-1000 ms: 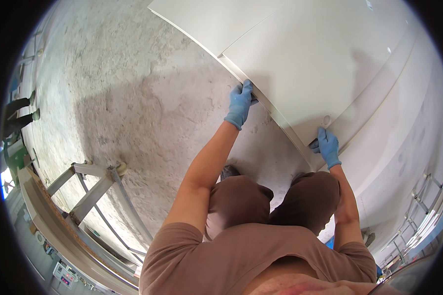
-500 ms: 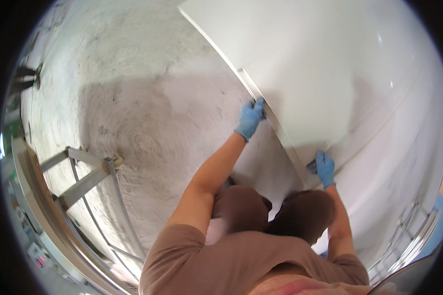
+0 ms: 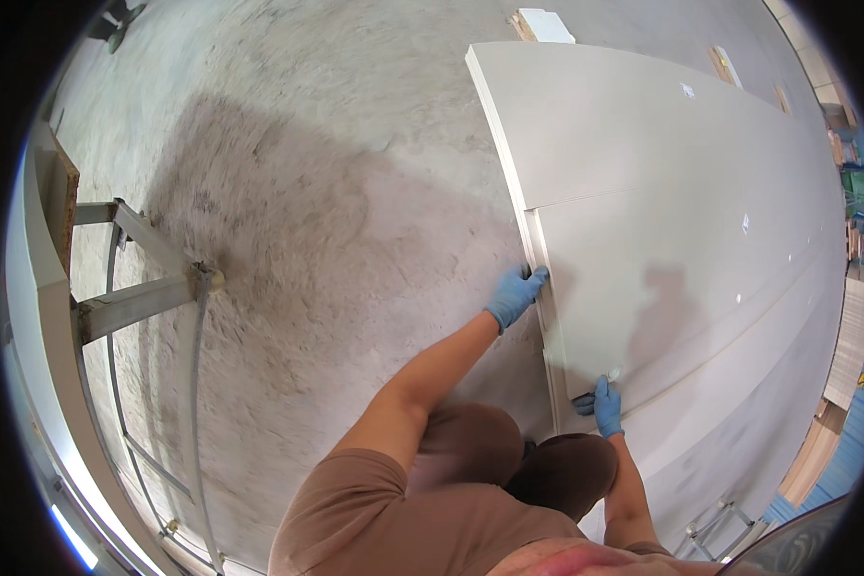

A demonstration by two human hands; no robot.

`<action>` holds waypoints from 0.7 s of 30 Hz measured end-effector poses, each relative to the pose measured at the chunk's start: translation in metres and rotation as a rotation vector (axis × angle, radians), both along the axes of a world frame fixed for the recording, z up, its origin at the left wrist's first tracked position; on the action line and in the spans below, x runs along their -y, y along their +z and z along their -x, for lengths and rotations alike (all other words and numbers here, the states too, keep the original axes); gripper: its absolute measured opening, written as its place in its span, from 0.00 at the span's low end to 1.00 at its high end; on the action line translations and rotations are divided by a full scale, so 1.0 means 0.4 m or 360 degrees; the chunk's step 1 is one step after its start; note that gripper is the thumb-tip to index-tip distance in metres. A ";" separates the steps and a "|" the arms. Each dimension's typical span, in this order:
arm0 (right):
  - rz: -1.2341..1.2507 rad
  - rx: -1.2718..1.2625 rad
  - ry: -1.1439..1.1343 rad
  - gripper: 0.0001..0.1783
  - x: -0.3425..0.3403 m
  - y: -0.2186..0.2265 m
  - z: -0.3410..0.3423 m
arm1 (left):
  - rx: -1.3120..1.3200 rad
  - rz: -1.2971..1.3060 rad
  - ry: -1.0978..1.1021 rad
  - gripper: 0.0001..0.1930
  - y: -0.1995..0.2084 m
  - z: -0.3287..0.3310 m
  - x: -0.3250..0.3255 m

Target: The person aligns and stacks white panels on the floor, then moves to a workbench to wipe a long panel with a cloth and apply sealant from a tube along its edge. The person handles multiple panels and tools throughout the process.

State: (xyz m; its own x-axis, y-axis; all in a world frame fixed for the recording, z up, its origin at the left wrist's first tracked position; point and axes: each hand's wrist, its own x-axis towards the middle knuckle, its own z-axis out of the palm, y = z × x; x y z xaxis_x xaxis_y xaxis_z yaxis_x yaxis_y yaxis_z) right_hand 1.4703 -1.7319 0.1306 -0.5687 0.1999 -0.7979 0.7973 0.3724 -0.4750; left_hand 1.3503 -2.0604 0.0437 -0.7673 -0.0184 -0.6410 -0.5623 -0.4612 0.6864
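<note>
in the head view, the step in hand seems to be getting hold of the pale top panel (image 3: 634, 250), which lies on a stack of like panels (image 3: 595, 106) to the person's front right, its near end set back from the stack's. the left hand (image 3: 516, 296), in a blue glove, pinches the panel's left long edge, thumb on the rim, fingers tucked at the side where their tips cannot be made out. the right hand (image 3: 606, 411), gloved too, pinches the near left corner, a digit on the face beside a small pale round spot (image 3: 613, 374) and darker fingertips by the edge. i judge that shifting the panel from here calls for both grips moving together, so the corner does not drag over the sheet beneath. as for containers, none can be made out for sure; a green thing (image 3: 860, 185) at the far right may be a bin, too small to tell what it holds. a metal frame (image 3: 144, 305) stands to the left on the rough floor (image 3: 288, 288)
</note>
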 end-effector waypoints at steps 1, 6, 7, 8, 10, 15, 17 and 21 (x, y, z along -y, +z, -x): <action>0.0004 -0.0015 0.0022 0.33 0.003 0.003 0.003 | -0.0036 0.0035 -0.0018 0.23 -0.002 0.000 0.001; -0.0013 0.0072 0.0016 0.35 -0.007 0.004 0.006 | -0.0012 -0.0074 -0.0059 0.23 -0.005 0.002 0.004; 0.0017 0.0001 0.0075 0.35 -0.013 0.001 0.004 | -0.0063 -0.0068 -0.0056 0.23 -0.004 0.002 0.006; -0.0003 -0.0013 0.0089 0.35 -0.020 -0.004 0.002 | -0.0057 -0.0073 -0.0076 0.23 -0.004 0.001 0.008; 0.0007 -0.0007 0.0105 0.36 -0.034 -0.014 -0.006 | -0.0040 -0.0078 -0.0091 0.24 -0.002 -0.002 0.013; 0.0021 -0.0057 0.0161 0.32 -0.043 -0.029 -0.008 | 0.0031 -0.0083 -0.0134 0.20 0.004 0.001 0.012; 0.0028 0.0062 0.0084 0.29 -0.040 -0.016 -0.003 | 0.0102 -0.0100 -0.0113 0.23 0.009 0.006 0.009; 0.0206 0.0057 0.0122 0.24 -0.034 0.031 0.000 | 0.0121 -0.0068 -0.0173 0.19 0.012 0.014 0.013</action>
